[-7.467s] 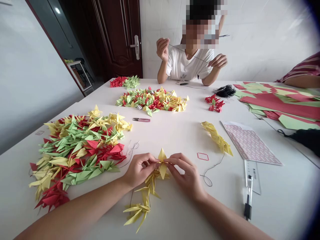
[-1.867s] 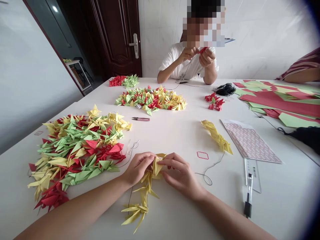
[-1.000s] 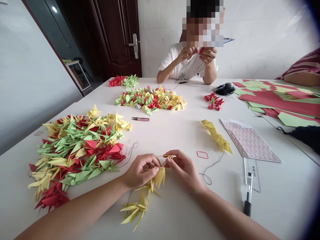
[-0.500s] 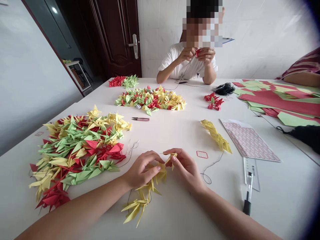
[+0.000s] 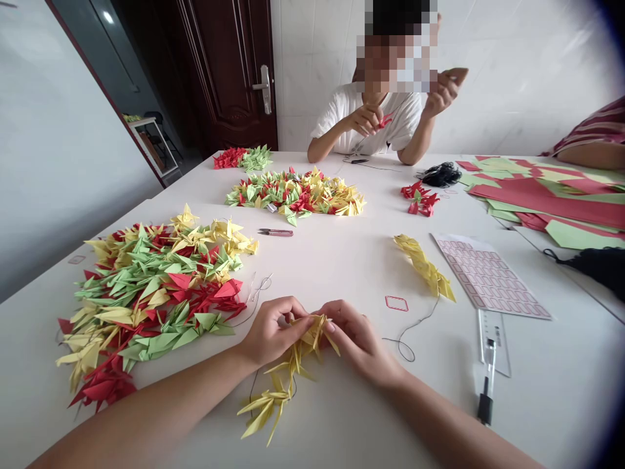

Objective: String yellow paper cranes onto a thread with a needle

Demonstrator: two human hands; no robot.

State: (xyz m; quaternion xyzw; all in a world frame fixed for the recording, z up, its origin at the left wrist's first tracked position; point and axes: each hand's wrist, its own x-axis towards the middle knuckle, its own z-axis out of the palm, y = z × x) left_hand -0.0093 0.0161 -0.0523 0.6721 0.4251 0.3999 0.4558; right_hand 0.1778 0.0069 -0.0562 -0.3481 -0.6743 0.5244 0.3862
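My left hand (image 5: 278,329) pinches folded yellow paper cranes (image 5: 312,333) between thumb and fingers, at the near middle of the table. Right beside it, my right hand (image 5: 359,339) is closed on the other end of the same bunch, its thumb and fingertips pressed on a yellow crane. Below my hands hangs a string of yellow cranes (image 5: 268,407) that rests on the table, with dark thread (image 5: 250,394) beside it. Whatever needle lies between my fingertips is hidden. Another yellow crane string (image 5: 424,264) lies to the right, trailing a thread.
A big pile of red, green and yellow cranes (image 5: 161,280) spreads at the left. Thread snips (image 5: 276,232), a label sheet (image 5: 491,277), a craft knife (image 5: 487,384) and coloured paper sheets (image 5: 547,195) lie about. Opposite, a person (image 5: 371,120) handles a red crane and thread.
My hands have come together, and the crane in my right hand now sits against the yellow bunch. The person opposite has drawn one hand out and up, away from the red crane.
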